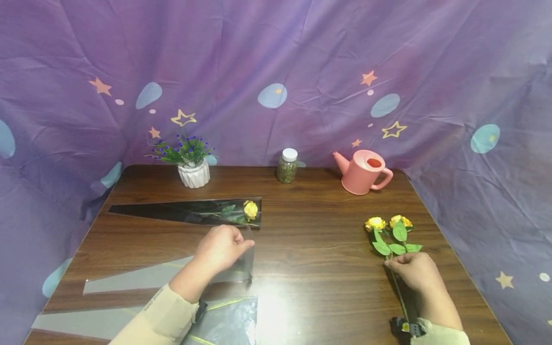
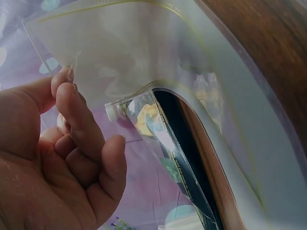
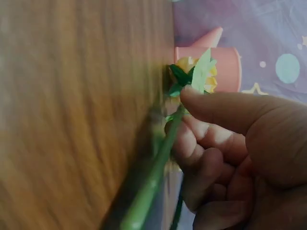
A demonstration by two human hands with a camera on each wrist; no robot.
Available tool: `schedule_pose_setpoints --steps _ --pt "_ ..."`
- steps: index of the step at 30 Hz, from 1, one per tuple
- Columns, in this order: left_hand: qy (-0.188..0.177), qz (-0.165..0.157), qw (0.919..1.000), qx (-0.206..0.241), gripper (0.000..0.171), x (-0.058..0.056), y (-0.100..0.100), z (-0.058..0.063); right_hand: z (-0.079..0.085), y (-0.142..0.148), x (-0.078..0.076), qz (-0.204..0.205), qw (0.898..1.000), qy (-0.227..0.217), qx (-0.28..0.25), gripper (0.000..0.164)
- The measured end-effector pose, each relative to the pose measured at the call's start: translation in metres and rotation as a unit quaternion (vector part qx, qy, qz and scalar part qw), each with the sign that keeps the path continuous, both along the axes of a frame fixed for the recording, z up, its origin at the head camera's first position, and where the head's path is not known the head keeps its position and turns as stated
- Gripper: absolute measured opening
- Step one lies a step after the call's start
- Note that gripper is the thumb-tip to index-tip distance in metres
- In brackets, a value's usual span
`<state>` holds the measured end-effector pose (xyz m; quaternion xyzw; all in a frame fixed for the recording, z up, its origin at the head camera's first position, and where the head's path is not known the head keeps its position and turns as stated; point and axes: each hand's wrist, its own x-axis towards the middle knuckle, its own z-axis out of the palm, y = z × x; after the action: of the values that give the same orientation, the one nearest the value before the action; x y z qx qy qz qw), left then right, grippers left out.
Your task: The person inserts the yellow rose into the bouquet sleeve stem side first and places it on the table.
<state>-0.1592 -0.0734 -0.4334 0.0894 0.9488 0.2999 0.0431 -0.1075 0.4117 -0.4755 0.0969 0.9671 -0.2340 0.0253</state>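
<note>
My left hand (image 1: 222,249) pinches the open end of a tapered clear-and-white flower sleeve (image 1: 142,277), raising that end off the table. In the left wrist view thumb and forefinger meet on the edge of the sleeve (image 2: 129,52), which bends away to the right. At the right side, my right hand (image 1: 418,275) pinches the green stem of a yellow rose (image 1: 375,224) between thumb and forefinger. A second yellow rose (image 1: 401,222) lies beside it. In the right wrist view the pinched stem (image 3: 153,177) runs toward the camera, and a darker stem (image 3: 177,206) passes behind.
A black-backed sleeve (image 1: 172,213) holding one yellow rose (image 1: 250,210) lies beyond my left hand. Another clear sleeve (image 1: 228,321) lies at the near edge. Along the back stand a potted plant (image 1: 194,173), a white-lidded jar (image 1: 287,167) and a pink watering can (image 1: 360,175).
</note>
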Motion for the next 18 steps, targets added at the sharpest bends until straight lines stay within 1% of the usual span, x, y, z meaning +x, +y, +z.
schedule_pose_setpoints --steps 4,7,9,12,15,18 --pt "-0.002 0.002 1.0 0.003 0.034 0.0 0.001 0.0 -0.001 -0.006 -0.001 -0.001 1.0 0.01 -0.007 0.026" --pt "-0.007 0.005 0.9999 0.008 0.034 0.001 0.001 0.001 0.002 -0.016 -0.005 -0.007 0.999 0.022 -0.031 0.025" --pt "-0.008 0.006 0.9999 0.009 0.034 0.001 0.001 0.002 0.006 -0.025 -0.009 -0.012 0.998 0.039 -0.051 0.024" --pt "-0.008 0.006 0.9999 0.011 0.032 0.001 0.001 0.002 0.011 -0.044 -0.017 -0.022 0.992 0.082 -0.089 0.019" --pt "-0.003 0.004 0.9999 0.014 0.03 0.001 0.002 0.001 0.017 -0.066 -0.025 -0.032 0.98 0.13 -0.147 0.016" --pt "0.005 0.0 0.9998 0.017 0.032 0.001 0.002 0.0 0.026 -0.092 -0.032 -0.033 0.959 0.167 -0.228 0.014"
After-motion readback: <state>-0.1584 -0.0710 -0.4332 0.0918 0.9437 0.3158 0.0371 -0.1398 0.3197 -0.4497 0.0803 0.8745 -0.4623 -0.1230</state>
